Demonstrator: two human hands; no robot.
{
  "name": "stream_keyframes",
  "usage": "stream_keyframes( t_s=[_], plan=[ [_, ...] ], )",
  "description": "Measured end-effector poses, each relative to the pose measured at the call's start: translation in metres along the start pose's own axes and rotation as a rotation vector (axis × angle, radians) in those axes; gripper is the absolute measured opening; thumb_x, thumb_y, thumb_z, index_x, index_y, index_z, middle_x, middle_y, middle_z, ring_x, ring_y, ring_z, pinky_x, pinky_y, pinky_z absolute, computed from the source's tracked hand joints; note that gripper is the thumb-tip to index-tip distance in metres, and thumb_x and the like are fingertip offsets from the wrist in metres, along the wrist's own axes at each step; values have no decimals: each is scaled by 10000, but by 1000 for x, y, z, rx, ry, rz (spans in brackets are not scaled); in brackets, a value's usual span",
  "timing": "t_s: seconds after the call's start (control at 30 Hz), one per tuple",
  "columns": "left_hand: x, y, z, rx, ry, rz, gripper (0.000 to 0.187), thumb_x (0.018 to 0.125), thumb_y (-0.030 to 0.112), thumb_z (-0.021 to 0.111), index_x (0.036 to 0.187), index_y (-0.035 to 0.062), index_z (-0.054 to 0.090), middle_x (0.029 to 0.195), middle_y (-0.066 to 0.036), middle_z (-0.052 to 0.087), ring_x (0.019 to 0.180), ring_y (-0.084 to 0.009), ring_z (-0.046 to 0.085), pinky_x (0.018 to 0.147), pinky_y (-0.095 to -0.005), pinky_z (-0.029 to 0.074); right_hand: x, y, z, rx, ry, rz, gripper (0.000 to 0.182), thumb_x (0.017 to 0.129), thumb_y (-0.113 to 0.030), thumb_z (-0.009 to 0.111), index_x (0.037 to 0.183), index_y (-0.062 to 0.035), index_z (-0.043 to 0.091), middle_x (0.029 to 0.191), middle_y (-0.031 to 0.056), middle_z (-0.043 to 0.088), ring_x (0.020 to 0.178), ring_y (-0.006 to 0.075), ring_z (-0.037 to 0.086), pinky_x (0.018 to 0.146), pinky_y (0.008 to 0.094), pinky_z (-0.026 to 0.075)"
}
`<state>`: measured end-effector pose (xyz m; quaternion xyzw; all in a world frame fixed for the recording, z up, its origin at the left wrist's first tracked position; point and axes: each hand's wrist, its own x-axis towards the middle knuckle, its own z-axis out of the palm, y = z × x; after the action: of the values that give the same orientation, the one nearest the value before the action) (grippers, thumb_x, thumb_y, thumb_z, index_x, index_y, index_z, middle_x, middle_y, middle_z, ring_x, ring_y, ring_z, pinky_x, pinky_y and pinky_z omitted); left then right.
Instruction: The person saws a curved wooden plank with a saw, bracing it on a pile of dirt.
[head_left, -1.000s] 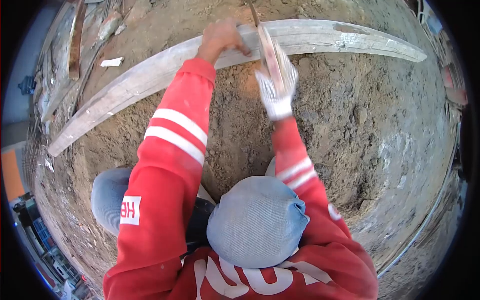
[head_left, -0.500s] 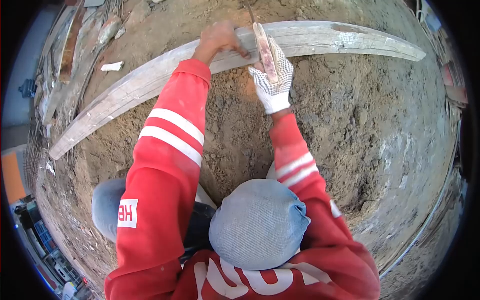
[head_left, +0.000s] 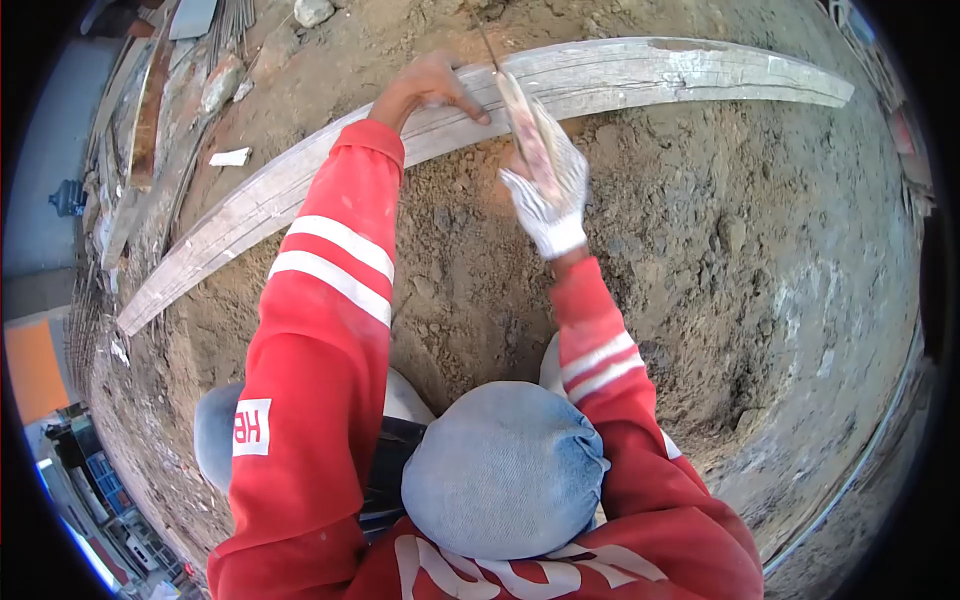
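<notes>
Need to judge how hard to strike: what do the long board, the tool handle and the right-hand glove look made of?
The board looks like rough, unpainted timber: grey, weathered, with grain lines and pale cement-like smears. The tool handle in the right hand seems worn wood, reddish-brown; it is blurred, so not certain. The glove looks like white knitted fabric with dark grip dots. The left hand is bare on the board.

Off beyond my left fingers a small white scrap (head_left: pixel 230 157) lies on the packed dirt (head_left: pixel 700 250). Farther that way old planks (head_left: pixel 150 110) and a pale stone (head_left: pixel 313 11) sit, well apart from my fingers.
</notes>
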<state>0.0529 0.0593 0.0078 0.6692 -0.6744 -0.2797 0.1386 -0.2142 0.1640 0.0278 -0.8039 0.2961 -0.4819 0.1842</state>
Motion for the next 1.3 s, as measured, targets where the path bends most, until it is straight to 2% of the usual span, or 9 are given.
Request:
stream_keyframes(
  t_s=[0.23, 0.3, 0.4, 0.67, 0.87, 0.9, 0.97, 1.07, 1.3],
  plan=[
    [-20, 36, -8, 150, -169, -237, 886, 404, 499, 979, 1092, -14, 758, 1040, -197, 758, 985, -332, 732, 883, -403, 558, -97, -72, -78, -53, -319, 343, 796, 798, -41, 566, 1580, -89, 425, 1571, 161, 492, 1327, 370, 575, 992, 421, 531],
    [-36, 55, -8, 234, 124, -144, 825, 401, 520, 974, 1026, 20, 773, 951, -160, 766, 931, -342, 736, 868, -419, 561, -43, -24, -18, -110, -86, 133, 734, 842, -122, 629, 1549, -69, 438, 1459, 195, 570, 1249, 367, 612, 980, 434, 533],
    [-43, 62, -14, 191, 50, -221, 850, 405, 540, 964, 1081, 61, 775, 960, -143, 774, 949, -347, 738, 870, -431, 565, 10, 8, 21, -221, 123, -47, 725, 827, -202, 719, 1500, -56, 494, 1376, 204, 618, 1196, 384, 630, 972, 453, 531],
    [-49, 59, 9, 255, 108, -222, 876, 466, 491, 970, 1226, 125, 737, 1126, -148, 764, 1058, -335, 725, 911, -448, 569, -95, -92, -97, -91, -319, 320, 800, 763, -74, 635, 1544, -61, 462, 1516, 204, 539, 1331, 368, 582, 1067, 424, 500],
    [-74, 92, -2, 245, 160, -318, 784, 494, 460, 977, 1181, 162, 745, 1106, -162, 763, 1053, -370, 720, 905, -467, 569, -11, -4, -8, -6, 68, -79, 640, 874, -180, 763, 1472, -79, 559, 1454, 192, 588, 1277, 414, 595, 1050, 475, 476],
    [-75, 89, 1, 232, 157, -260, 775, 489, 458, 981, 1166, 159, 749, 1066, -161, 769, 1026, -369, 727, 898, -469, 571, -34, -15, -29, -104, 6, -86, 737, 818, -25, 675, 1524, -56, 468, 1382, 190, 627, 1201, 425, 627, 988, 505, 521],
    [-67, 72, 1, 211, 185, -222, 767, 484, 457, 984, 1150, 155, 752, 1026, -159, 775, 999, -368, 734, 891, -470, 573, -80, -67, -78, -102, -255, 315, 741, 824, -24, 658, 1540, -57, 472, 1482, 171, 583, 1320, 373, 590, 1082, 435, 479],
    [-44, 53, 4, 195, 170, -215, 753, 482, 449, 984, 1141, 161, 758, 949, -145, 780, 959, -362, 744, 878, -469, 580, -100, -97, -107, -9, -362, 496, 682, 857, -105, 644, 1523, -58, 503, 1513, 156, 562, 1338, 346, 579, 1094, 424, 465],
    [-65, 77, -8, 213, 232, -221, 832, 455, 454, 987, 1177, 115, 748, 974, -132, 783, 969, -326, 750, 879, -442, 589, 9, 9, 5, -30, 73, -152, 624, 859, -49, 621, 1475, -33, 523, 1441, 171, 606, 1247, 395, 608, 1053, 455, 488]
  ],
)
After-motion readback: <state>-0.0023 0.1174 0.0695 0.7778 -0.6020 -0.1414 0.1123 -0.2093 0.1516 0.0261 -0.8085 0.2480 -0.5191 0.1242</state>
